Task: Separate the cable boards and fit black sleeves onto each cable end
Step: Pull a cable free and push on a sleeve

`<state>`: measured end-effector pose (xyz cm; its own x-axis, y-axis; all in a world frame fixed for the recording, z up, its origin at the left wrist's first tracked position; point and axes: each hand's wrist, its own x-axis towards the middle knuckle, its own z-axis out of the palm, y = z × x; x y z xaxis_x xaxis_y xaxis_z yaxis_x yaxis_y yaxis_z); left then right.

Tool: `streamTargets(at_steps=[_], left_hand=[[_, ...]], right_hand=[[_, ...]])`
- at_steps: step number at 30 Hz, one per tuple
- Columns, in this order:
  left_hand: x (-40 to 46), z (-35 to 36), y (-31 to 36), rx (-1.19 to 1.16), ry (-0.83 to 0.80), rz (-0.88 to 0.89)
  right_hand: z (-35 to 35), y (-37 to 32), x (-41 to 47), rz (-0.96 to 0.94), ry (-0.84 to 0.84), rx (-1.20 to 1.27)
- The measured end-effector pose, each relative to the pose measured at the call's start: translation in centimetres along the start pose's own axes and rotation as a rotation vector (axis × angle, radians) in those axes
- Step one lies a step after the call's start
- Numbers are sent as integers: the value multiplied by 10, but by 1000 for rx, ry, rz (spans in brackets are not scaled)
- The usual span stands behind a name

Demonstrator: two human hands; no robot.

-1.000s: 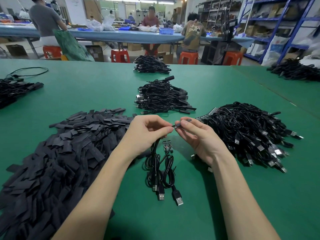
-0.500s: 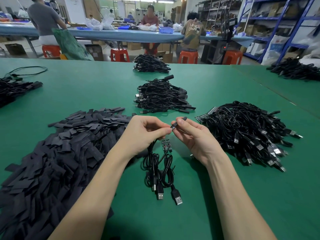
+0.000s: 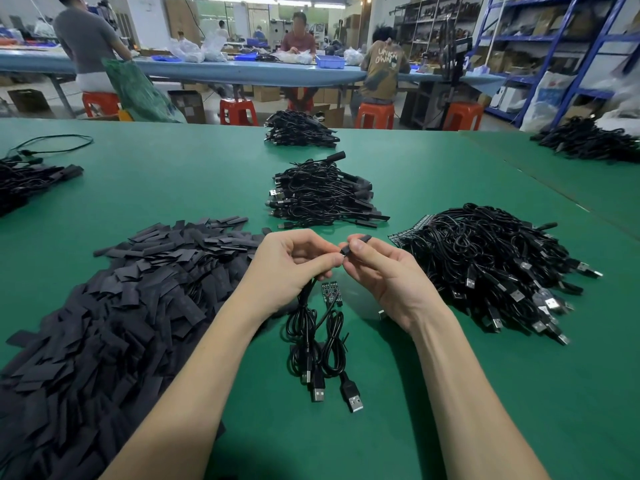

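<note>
Nearest us on the green bench [image 3: 450, 427], toward its near edge, lie two flat metal-tipped USB plugs [image 3: 353, 398] on thin, glossy black cables [image 3: 311, 337], whose loose coils run away from us up into our left hand [image 3: 294, 268]. That hand is curled round the bunched leads, thumb and forefinger pinching one cable end at the top. Just under it a pair of small dark circuit boards [image 3: 330, 292] with pin rows hangs over the bench, long axis pointing away from us.

Our right hand [image 3: 384, 278] meets the left fingertip to fingertip. It pinches a short black sleeve [image 3: 358, 241], a matte flattened tube whose long axis runs left to right and tilts up toward the right, its left mouth at the cable end held by the left hand. We cannot tell whether the end is inside it.

Along the near left edge spreads a broad heap of flat black sleeves [image 3: 114, 317], dull and strip-shaped. Right of our hands sits a tangled pile of cables [image 3: 491, 268], plugs fanned toward the near right corner. Mid-bench lies a smaller sleeved bundle [image 3: 322, 199], another [image 3: 298, 131] at the far edge, more at the far left [image 3: 24, 183] and far right [image 3: 588, 142]. Beyond, people sit on red stools [image 3: 239, 110].
</note>
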<state>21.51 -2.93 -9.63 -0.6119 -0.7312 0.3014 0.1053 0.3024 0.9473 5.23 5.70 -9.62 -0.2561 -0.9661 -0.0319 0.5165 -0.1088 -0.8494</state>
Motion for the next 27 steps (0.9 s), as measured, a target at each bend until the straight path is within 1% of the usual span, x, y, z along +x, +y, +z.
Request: streamTargets(at_steps=[6, 11, 15, 21, 27], left_hand=[[1, 6, -6, -24, 56, -31], [2, 8, -4, -131, 37, -67], [3, 9, -3, -130, 43, -78], [3, 11, -4, -125, 80, -57], [2, 9, -6, -113, 81, -69]], right_hand=[[-1, 1, 0, -26, -5, -64], [3, 5, 1, -67, 79, -58], [5, 6, 2, -131, 108, -17], [7, 9, 2, -125, 103, -3], [8, 10, 2, -139, 98, -19]])
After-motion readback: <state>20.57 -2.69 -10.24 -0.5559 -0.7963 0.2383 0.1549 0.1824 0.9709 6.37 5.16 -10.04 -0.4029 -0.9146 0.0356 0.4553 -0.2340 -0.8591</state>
